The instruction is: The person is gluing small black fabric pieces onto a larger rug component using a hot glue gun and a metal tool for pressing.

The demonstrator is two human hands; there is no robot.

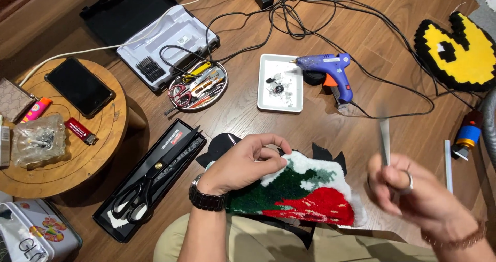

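Count: two hands, left (243, 161) on one tufted rug (305, 192), right (413, 192) at 4 o'clock; one yellow rug (457, 48) at 2 o'clock, one glue gun (330, 68), one white tray (280, 81), one big shears (155, 177), one phone (80, 86), two lighters (80, 131) at 9 o'clock.

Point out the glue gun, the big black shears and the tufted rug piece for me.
glue gun (330, 66), head view, blue body.
black shears (155, 177), head view, pivot area.
tufted rug piece (305, 189), head view, green pile.
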